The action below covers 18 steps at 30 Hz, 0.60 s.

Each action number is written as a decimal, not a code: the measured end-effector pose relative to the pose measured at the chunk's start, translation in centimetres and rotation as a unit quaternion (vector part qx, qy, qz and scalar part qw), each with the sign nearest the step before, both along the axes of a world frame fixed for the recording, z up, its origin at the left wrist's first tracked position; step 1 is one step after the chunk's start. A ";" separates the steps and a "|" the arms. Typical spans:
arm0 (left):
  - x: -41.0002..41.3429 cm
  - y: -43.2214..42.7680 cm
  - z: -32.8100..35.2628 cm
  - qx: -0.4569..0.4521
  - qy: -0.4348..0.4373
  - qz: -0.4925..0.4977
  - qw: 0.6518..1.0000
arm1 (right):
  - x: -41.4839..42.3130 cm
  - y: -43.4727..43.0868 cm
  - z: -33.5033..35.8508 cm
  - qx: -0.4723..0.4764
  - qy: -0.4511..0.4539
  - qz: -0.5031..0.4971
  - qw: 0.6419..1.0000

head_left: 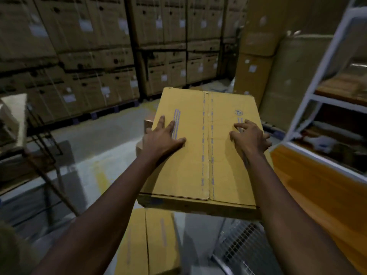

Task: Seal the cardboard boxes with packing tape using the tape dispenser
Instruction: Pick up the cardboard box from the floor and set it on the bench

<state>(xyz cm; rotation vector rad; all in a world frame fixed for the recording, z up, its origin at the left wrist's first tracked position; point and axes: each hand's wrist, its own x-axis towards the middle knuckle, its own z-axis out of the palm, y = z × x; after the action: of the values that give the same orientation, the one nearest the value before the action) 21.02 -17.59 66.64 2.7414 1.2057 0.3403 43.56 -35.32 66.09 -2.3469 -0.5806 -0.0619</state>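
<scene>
A tan cardboard box [198,171] lies in front of me with its two top flaps closed along a centre seam [208,147]. My left hand [161,138] presses flat on the left flap with straight, spread fingers. On the right flap rests my right hand [251,136], its fingers loosely bent and the fingertips touching the cardboard. No tape dispenser is in view. A second tan box [151,243] sits lower, below the first one.
Stacks of brown cartons [89,56] line the back wall on pallets. A white metal shelving rack [321,92] stands at the right, above an orange panel [321,191]. A wire mesh surface [242,247] lies at the bottom right. The grey floor [95,135] spreads left.
</scene>
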 end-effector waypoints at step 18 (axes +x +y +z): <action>20.4 -32.6 -9.3 -0.096 0.100 -0.156 0.978 | 16.6 -39.0 -11.1 -0.054 0.118 -0.067 0.989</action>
<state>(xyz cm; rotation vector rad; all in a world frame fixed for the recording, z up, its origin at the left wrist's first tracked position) 41.40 -50.17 57.32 2.7802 0.7745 -0.0824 60.13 -74.30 54.99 -2.4503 -0.3182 0.1879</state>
